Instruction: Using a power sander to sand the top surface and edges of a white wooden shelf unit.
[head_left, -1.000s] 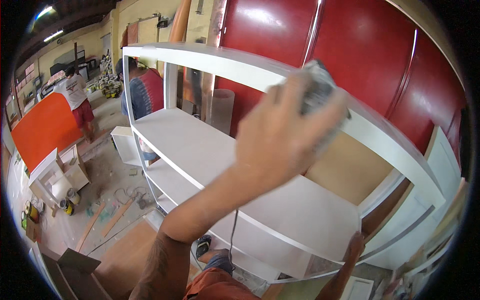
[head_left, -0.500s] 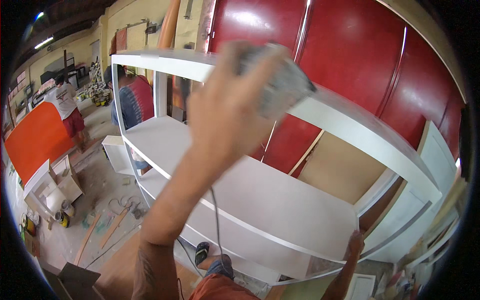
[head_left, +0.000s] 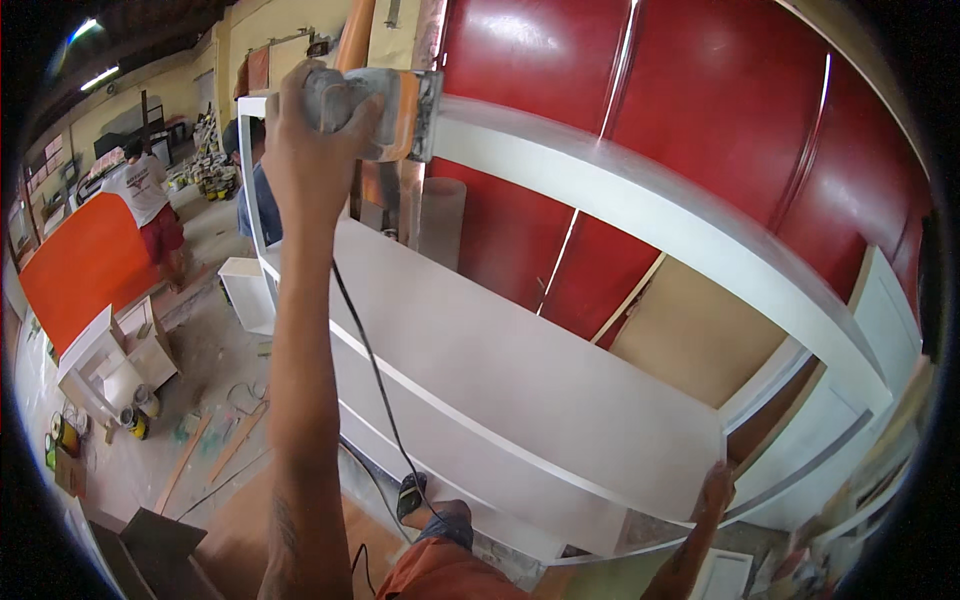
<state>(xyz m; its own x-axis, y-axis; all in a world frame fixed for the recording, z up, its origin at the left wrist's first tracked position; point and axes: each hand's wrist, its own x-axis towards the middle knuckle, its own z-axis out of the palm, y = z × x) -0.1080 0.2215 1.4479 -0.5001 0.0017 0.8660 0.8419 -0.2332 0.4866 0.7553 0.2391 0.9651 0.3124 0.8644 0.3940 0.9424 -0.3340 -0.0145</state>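
My left hand [head_left: 310,150] is raised and grips a grey and orange electric sander [head_left: 385,105], pressed against the left end of the top rail [head_left: 640,210] of a white shelf unit. The sander's black cord [head_left: 372,360] hangs down along my forearm. Low on the right, my right hand [head_left: 714,492] holds the end edge of the wide white middle shelf [head_left: 500,370]. My knee in orange shorts [head_left: 440,570] shows at the bottom.
Glossy red panels [head_left: 700,100] stand behind the shelf unit. An orange board [head_left: 80,270], small white boxes [head_left: 245,290] and paint cans [head_left: 135,418] are on the floor at left. A person in a white shirt [head_left: 145,200] and another in blue [head_left: 264,205] stand farther back.
My left hand has slid the sander leftward along the top rail, from its middle to its left end. My right hand has stayed on the shelf's end.
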